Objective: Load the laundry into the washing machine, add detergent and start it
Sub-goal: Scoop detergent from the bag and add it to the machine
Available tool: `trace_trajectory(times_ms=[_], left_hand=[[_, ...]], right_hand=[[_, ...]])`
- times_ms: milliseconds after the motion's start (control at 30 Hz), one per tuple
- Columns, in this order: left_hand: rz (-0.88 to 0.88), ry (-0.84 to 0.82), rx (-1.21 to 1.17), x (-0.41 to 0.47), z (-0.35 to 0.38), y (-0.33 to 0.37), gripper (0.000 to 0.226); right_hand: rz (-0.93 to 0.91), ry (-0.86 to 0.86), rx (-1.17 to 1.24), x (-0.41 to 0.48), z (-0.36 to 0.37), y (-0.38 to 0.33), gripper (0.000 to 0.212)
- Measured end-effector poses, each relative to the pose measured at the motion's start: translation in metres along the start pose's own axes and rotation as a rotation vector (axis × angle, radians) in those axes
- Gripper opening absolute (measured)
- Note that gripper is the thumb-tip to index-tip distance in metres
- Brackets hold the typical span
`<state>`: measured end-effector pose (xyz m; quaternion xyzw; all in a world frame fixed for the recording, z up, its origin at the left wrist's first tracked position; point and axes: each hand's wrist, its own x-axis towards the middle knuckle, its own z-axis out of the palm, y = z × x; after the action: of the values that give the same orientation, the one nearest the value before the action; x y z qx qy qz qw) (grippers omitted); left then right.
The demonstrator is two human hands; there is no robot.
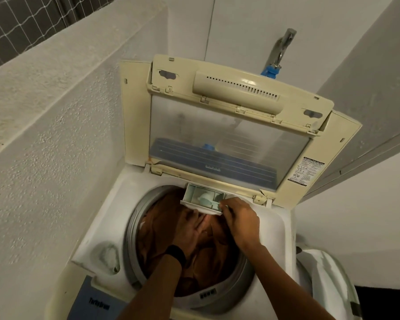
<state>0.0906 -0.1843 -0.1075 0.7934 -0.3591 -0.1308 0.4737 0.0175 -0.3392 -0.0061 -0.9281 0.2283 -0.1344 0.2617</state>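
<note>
Detergent drawer sits open over brown laundry for dosing. Right hand fingers pinch its corner; left hand spread beneath, probably steadying

The left forearm and right forearm rise from the bottom edge toward the frame's centre. The left hand, a black band on its wrist, is blurred, with its fingers stretched forward. Just right of it, the right hand is knuckles-up, its curled fingers pinching the drawer at its front corner.
</note>
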Motion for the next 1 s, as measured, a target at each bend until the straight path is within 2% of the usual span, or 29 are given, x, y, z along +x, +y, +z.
trace_trajectory(times_ms=[67, 100, 133, 200, 267, 333, 500, 833, 1000], left_hand=[[-0.372, 0.185, -0.459, 0.007, -0.003, 0.013, 0.018], [-0.5, 0.242, -0.688, 0.007, -0.002, 0.015, 0.018], [-0.615, 0.218, -0.929, 0.009, -0.006, 0.024, 0.021], [-0.709, 0.211, -1.183, 0.012, -0.006, 0.026, 0.026], [-0.771, 0.279, -1.388, 0.014, -0.008, 0.028, 0.024], [-0.813, 0.314, -1.463, 0.014, -0.008, 0.029, 0.021], [-0.784, 0.319, -1.406, 0.016, -0.006, 0.029, 0.022], [-0.839, 0.347, -1.593, 0.018, -0.005, 0.029, 0.024], [-0.836, 0.331, -1.556, 0.019, -0.005, 0.028, 0.021]], right_hand=[[-0.032, 0.003, -0.034, -0.004, 0.003, 0.003, 0.015], [-0.046, 0.008, -0.045, -0.006, 0.005, 0.005, 0.015], [-0.062, 0.016, -0.055, -0.007, 0.007, 0.006, 0.016], [-0.106, 0.046, -0.073, -0.011, 0.008, 0.006, 0.02], [-0.136, 0.075, -0.094, -0.013, 0.008, 0.007, 0.024], [-0.127, 0.088, -0.106, -0.014, 0.008, 0.007, 0.026], [-0.114, 0.108, -0.096, -0.016, 0.009, 0.007, 0.027], [-0.085, 0.141, -0.09, -0.015, 0.012, 0.007, 0.024], [-0.045, 0.156, -0.055, -0.018, 0.012, 0.007, 0.023]])
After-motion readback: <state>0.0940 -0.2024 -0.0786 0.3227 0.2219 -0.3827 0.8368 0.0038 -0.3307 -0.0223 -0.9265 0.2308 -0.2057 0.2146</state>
